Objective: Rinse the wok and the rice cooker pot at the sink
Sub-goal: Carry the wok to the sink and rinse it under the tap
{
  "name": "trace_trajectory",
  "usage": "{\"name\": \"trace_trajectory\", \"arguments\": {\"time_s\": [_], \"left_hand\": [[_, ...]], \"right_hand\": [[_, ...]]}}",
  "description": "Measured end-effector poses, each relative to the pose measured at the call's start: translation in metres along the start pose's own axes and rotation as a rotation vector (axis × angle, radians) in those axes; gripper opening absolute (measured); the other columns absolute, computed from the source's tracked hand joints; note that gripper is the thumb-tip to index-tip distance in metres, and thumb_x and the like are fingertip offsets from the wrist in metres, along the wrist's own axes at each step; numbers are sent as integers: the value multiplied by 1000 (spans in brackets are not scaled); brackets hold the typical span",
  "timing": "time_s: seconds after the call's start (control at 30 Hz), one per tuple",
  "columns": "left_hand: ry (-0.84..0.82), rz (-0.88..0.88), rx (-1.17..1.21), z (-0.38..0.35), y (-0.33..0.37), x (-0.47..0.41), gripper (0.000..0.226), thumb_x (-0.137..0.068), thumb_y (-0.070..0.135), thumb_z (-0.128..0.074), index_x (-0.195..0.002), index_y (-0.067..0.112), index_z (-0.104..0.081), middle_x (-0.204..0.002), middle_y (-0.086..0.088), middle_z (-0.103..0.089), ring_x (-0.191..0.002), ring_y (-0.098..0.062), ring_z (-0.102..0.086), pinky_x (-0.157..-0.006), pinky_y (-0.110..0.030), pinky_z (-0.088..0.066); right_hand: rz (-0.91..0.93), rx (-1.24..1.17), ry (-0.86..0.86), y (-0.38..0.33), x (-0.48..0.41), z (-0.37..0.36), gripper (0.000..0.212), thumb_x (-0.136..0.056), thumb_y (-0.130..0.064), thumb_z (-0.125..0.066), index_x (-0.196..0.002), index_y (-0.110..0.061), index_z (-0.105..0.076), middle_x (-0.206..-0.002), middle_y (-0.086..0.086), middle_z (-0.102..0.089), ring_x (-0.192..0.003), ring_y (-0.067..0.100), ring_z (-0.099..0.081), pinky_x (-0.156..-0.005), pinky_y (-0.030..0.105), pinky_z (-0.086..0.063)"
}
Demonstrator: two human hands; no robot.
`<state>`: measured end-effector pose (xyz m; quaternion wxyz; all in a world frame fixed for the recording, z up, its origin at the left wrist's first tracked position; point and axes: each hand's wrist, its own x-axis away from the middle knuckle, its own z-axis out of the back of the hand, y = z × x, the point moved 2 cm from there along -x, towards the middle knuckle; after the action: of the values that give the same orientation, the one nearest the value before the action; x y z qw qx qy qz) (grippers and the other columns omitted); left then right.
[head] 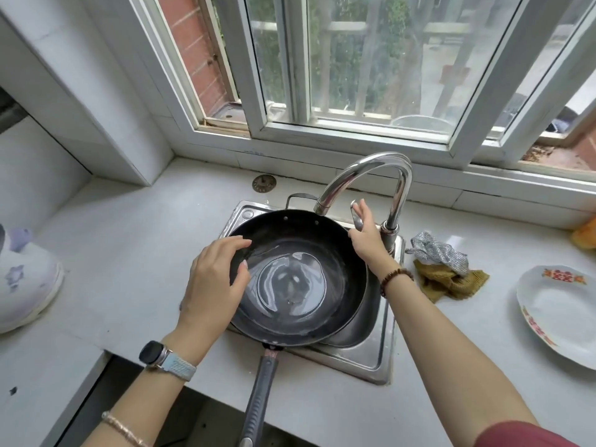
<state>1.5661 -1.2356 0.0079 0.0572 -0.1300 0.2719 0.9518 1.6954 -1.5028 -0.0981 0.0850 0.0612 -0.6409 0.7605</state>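
A dark wok [300,279] lies across the small steel sink [371,359], its long handle [258,398] pointing toward me. A little water shines in its bottom. A metal pot [364,317] sits under the wok in the sink, mostly hidden. My left hand [216,282] hovers with relaxed fingers over the wok's left rim. My right hand [367,233] has its fingers around the faucet lever [356,217], beside the wok's right rim. The curved chrome faucet [380,175] arches over the wok. No water stream is visible.
A silver scrubber [438,250] and a mustard cloth [451,282] lie right of the sink. A white patterned plate [558,311] sits at the far right. The white rice cooker body [22,279] stands at the left. A drain cover [263,183] rests behind the sink.
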Motion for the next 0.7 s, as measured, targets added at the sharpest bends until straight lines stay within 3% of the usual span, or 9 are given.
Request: {"name": "trace_trajectory", "arguments": {"time_s": [0.07, 0.17, 0.23, 0.33, 0.4, 0.47, 0.53, 0.6, 0.7], "left_hand": [[4, 4, -1, 2, -2, 1, 34, -89, 7, -59, -122, 16, -60, -122, 4, -59, -117, -15, -53, -106, -38, -40], [6, 24, 3, 4, -6, 5, 34, -90, 8, -59, -122, 17, -60, -122, 4, -59, -116, -14, -52, -105, -35, -39], [8, 34, 11, 5, -10, 8, 33, -90, 7, -59, -122, 17, -60, -122, 4, -59, -116, -15, -53, -105, -37, -40], [2, 34, 18, 8, -15, 12, 33, -90, 8, -58, -121, 17, -60, -122, 3, -59, -117, -16, -53, -105, -41, -41], [1, 36, 24, 9, -18, 15, 33, -90, 8, -58, -121, 18, -60, -122, 3, -59, -117, -17, -52, -105, -42, -41], [3, 35, 37, 11, -23, 18, 33, -89, 8, -58, -121, 18, -60, -122, 3, -59, -117, -17, -53, -105, -43, -41], [4, 31, 53, 13, -26, 21, 33, -89, 8, -59, -121, 18, -60, -121, 4, -59, -117, -17, -53, -104, -44, -42], [-5, 34, 75, 14, -29, 25, 32, -90, 8, -58, -120, 19, -60, -121, 5, -59, -117, -16, -52, -105, -43, -42], [-28, 36, 101, 15, -35, 32, 31, -90, 10, -58, -120, 20, -60, -121, 6, -59, -116, -15, -52, -104, -41, -42]], "right_hand": [[-12, 36, -48, 2, -5, -3, 80, -88, 16, -34, -155, -17, -5, -160, -3, -19, -140, 3, -26, -75, 2, -43], [-43, 89, -78, 3, -10, -7, 82, -88, 14, -35, -155, -20, -4, -160, -6, -16, -128, -3, -31, -80, 14, -45], [-42, 77, -75, 1, -10, -6, 81, -88, 15, -35, -155, -19, -5, -160, -5, -17, -138, 3, -28, -83, 18, -45], [-34, 56, -61, -5, -6, -3, 78, -89, 16, -33, -155, -16, -7, -159, -3, -21, -143, 11, -27, -74, 12, -43], [-19, 54, -23, -8, -2, 0, 76, -90, 14, -36, -155, -16, -9, -158, -3, -24, -131, 13, -43, -69, 10, -42], [-15, 84, 31, -11, 4, 1, 75, -90, 10, -41, -154, -18, -14, -157, -4, -27, -103, 8, -56, -61, 11, -43], [-14, 105, 86, -13, 12, 2, 72, -90, 7, -45, -152, -18, -20, -154, -4, -31, -86, -2, -54, -61, 11, -46], [-14, 101, 139, -13, 26, 3, 67, -90, 7, -47, -150, -16, -26, -152, -2, -36, -89, -6, -52, -67, 8, -46], [-39, 75, 191, -9, 54, 1, 58, -91, 4, -49, -143, -15, -36, -146, -1, -45, -106, 2, -53, -80, 13, -45]]}}
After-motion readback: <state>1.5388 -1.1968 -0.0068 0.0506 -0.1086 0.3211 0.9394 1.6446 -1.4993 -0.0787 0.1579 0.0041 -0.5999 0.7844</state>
